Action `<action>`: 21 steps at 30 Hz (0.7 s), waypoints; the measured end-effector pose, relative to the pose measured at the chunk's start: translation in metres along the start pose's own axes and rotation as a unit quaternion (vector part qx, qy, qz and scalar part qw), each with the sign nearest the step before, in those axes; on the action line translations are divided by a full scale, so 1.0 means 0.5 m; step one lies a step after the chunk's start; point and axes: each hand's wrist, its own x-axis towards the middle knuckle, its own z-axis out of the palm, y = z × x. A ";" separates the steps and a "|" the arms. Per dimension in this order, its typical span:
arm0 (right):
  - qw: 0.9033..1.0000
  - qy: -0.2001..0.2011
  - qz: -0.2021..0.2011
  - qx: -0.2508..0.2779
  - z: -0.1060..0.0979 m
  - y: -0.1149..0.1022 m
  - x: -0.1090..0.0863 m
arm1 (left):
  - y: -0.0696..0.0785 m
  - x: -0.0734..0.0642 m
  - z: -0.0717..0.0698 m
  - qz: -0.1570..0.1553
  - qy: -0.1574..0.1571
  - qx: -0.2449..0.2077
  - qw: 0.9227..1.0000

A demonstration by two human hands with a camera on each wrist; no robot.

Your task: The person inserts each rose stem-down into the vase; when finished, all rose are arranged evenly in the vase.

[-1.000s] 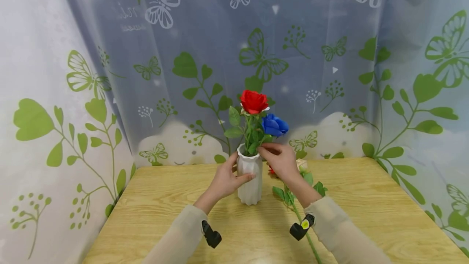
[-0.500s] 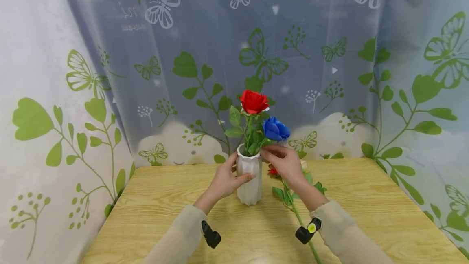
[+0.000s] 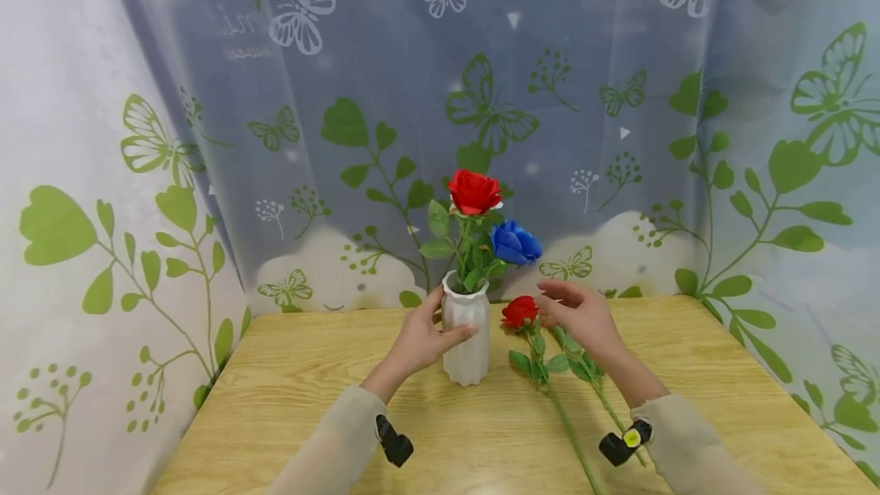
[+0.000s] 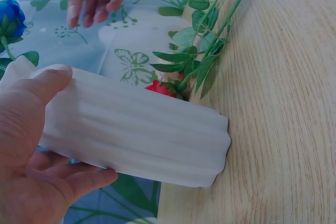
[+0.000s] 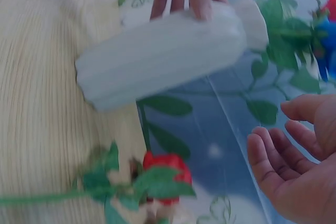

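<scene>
A white fluted vase (image 3: 466, 350) stands upright on the table, and my left hand (image 3: 421, 334) grips its side, thumb across the front. Out of its mouth rise a red rose (image 3: 475, 192) and a blue rose (image 3: 516, 243), the blue one leaning right; a bit of white petal shows behind the red bloom. My right hand (image 3: 583, 321) hovers right of the vase, holding nothing, its fingers loosely bent in the right wrist view. Below and beside that hand lie a second red rose (image 3: 520, 312) and another stemmed flower (image 3: 584, 367), whose bloom the hand hides.
The wooden table (image 3: 330, 373) carries the two loose flowers, their long stems pointing toward the front edge. A printed curtain (image 3: 385, 98) with leaves and butterflies hangs behind the table and on both sides.
My right hand has let go of the blue rose's stem and moved right, away from the vase. The blue rose sits slightly lower. My left hand keeps its grip on the vase.
</scene>
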 end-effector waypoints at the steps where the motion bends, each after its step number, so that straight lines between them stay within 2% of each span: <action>1: 1.000 0.001 0.000 -0.002 -0.011 0.008 -0.001 | 0.000 0.000 0.000 0.000 0.000 0.000 1.000; 11: 1.000 0.001 0.005 -0.006 -0.105 0.072 -0.031 | 0.002 0.001 0.001 -0.001 0.003 -0.003 1.000; 16: 1.000 -0.024 0.015 -0.007 -0.133 0.107 -0.046 | 0.002 0.001 0.000 -0.003 0.004 0.000 1.000; 21: 0.997 -0.058 0.042 -0.004 -0.142 0.142 -0.062 | 0.003 0.001 0.000 -0.004 0.004 0.000 1.000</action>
